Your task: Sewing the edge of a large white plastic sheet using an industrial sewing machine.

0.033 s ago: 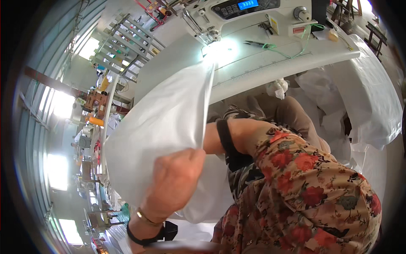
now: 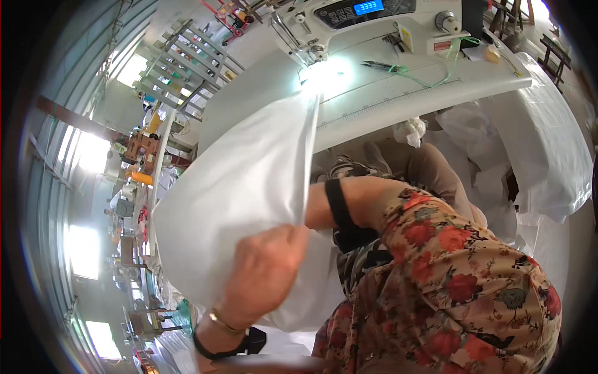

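Note:
A large sheet of white fabric [image 2: 230,187] runs from under the sewing machine's needle area [image 2: 317,65] down toward me, its right edge drawn straight. My left hand [image 2: 268,265], fingers closed, pinches that edge near the lower end of the stretch. The hand looks slightly blurred. My right forearm [image 2: 319,206], with a black band near the elbow, passes behind the fabric. The cloth hides my right hand entirely. Bright light from the machine's lamp washes out the stitching spot.
The machine's control panel [image 2: 367,7] glows blue at the top. On the white sewing table [image 2: 374,103] lie thread snips [image 2: 380,65] with a green cord and a printed ruler scale. White material [image 2: 548,143] drapes over the right side. A slatted rack [image 2: 187,65] stands beyond on the left.
My left hand has shifted slightly to the right, still pinching the fabric's edge. The cloth's edge has moved a little with it.

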Tool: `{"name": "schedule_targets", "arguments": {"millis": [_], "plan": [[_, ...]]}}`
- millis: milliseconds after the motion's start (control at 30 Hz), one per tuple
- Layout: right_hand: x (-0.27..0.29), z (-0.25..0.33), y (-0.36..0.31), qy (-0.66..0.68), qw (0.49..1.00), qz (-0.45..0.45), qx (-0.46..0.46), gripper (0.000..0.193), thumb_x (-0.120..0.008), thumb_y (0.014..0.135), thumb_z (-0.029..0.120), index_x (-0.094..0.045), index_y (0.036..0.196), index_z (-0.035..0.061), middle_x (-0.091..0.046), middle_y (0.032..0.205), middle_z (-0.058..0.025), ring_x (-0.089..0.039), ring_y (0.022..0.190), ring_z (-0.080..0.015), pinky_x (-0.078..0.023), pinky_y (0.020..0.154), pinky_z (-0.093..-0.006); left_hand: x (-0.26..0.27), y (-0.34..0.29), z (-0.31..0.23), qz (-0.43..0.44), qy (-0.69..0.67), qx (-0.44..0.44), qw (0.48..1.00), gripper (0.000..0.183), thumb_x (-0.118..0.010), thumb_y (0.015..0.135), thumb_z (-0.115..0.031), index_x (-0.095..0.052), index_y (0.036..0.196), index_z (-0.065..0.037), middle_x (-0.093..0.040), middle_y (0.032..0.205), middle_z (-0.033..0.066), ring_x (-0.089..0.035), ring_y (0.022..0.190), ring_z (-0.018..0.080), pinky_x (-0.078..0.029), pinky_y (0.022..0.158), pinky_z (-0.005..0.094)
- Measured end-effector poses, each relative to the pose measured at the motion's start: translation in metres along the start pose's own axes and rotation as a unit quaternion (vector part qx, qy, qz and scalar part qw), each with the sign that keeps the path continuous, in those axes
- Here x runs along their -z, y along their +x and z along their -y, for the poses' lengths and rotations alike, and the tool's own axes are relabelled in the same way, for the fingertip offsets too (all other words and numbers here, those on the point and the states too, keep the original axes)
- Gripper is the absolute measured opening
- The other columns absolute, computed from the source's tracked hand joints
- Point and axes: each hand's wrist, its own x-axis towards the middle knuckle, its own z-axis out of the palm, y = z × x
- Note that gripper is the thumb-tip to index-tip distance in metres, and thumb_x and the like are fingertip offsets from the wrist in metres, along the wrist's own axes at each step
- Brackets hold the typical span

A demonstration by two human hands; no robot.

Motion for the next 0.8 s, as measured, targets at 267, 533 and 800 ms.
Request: {"name": "schedule_targets", "arguments": {"millis": [267,533,800], "plan": [[-0.009,-0.050,0.011,-0.042,0.989,-0.099,0.106,0.041,-0.061,0.090,0.022,-0.056,0.127,0.0055,-0.054,0.129,-0.0198,-0.048,0.123,-0.0299,-0.035,0.104,-0.0418,-0.140,-0.027,-0.010,-0.061,-0.028,0.066,0.996,0.007,-0.055,0.073,-0.003,-0.049,0.075,-0.005,-0.053,0.069,0.0096,-0.060,0.062,0.0251,-0.047,0.052,0.0358],[0.165,-0.035,-0.030,-0.456,0.815,-0.338,-0.117,0.037,-0.053,0.087,0.028,-0.064,0.101,-0.0040,-0.067,0.085,-0.0236,-0.066,0.078,-0.0368,-0.052,0.072,-0.0438,-0.166,-0.029,-0.033,-0.140,-0.094,0.097,0.981,0.010,-0.056,0.071,-0.001,-0.050,0.078,-0.005,-0.055,0.074,0.0091,-0.061,0.065,0.0238,-0.048,0.054,0.0341],[0.228,-0.022,0.028,-0.439,0.766,-0.337,-0.327,0.023,-0.058,0.078,0.015,-0.070,0.089,-0.0012,-0.069,0.098,-0.0194,-0.066,0.093,-0.0337,-0.052,0.081,-0.0416,-0.125,-0.006,-0.048,-0.156,-0.243,0.063,0.955,0.011,-0.055,0.075,-0.001,-0.048,0.083,-0.002,-0.056,0.073,0.0125,-0.061,0.068,0.0335,-0.049,0.057,0.0412]]}}
